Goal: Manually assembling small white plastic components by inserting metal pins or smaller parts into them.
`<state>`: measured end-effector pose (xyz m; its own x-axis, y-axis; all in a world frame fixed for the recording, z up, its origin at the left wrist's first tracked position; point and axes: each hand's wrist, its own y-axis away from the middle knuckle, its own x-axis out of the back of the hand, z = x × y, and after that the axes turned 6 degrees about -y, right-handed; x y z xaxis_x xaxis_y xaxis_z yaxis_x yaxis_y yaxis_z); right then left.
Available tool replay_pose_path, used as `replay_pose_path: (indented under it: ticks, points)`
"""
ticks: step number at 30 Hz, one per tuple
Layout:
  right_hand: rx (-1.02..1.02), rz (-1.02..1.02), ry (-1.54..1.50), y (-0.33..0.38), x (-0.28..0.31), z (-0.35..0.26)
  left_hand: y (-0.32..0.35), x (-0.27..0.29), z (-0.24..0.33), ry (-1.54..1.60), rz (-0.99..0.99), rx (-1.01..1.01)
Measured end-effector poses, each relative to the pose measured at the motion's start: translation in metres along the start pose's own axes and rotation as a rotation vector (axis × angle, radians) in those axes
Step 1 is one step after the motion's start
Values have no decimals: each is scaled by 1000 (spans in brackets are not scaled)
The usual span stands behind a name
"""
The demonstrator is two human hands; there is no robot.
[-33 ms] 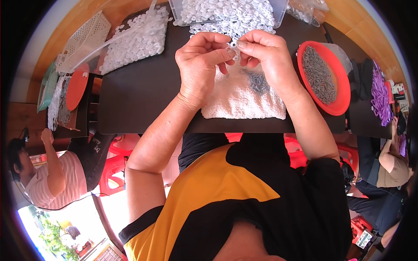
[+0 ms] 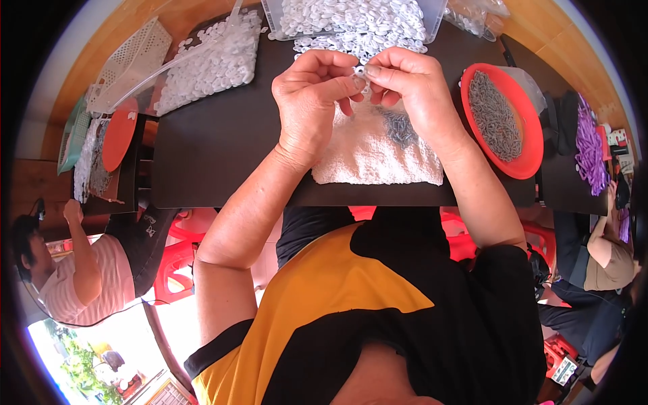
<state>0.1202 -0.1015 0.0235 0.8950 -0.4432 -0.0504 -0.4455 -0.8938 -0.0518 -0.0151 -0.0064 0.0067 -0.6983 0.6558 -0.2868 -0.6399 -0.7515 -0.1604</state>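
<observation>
In front of me, over the far edge of a white towel point(image 2: 368, 158), my two hands come together fingertip to fingertip. My left hand point(image 2: 304, 98) is closed in a pinch on a small white plastic piece with a dark hole point(image 2: 360, 70). My right hand point(image 2: 418, 84) is closed too, its thumb and forefinger pressed together beside that piece. Whatever those right fingertips grip is too small to make out. On the towel, just below the right fingers, lies a small heap of grey screws point(image 2: 402, 128).
Behind my hands, loose white pieces spill before a clear bin point(image 2: 435, 23). A clear bag of white pieces point(image 2: 209, 71) lies left on the dark table point(image 2: 223, 155). A red basin point(image 2: 533, 148) holding grey screws stands right. People sit at the left point(image 2: 94, 270) and right point(image 2: 611, 263).
My right fingertips have shifted very slightly left, and the white piece has tilted a little between the fingers. My left hand stays in place.
</observation>
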Motion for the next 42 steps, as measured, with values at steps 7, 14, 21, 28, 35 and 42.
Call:
replay_pose_path:
  ticks: [7, 14, 21, 28, 35, 42]
  points:
    - [18, -87, -11, -4, 10, -4, -1, -1, -4, -39, -90, -64]
    - [-25, -264, 14, -9, 26, -6, 2, -3, 2, -211, -219, -99]
    - [-77, -303, -54, -8, 29, -6, 5, -5, 0, -186, -248, -190]
    - [-97, -334, -50, -1, 25, -12, 9, -1, -5, -321, -244, -361]
    - [-114, -361, -159, 5, 17, -14, 8, 5, -9, -488, -240, -600]
    - [-117, -387, -292, 4, 12, -5, 9, 2, -4, -423, -251, -587]
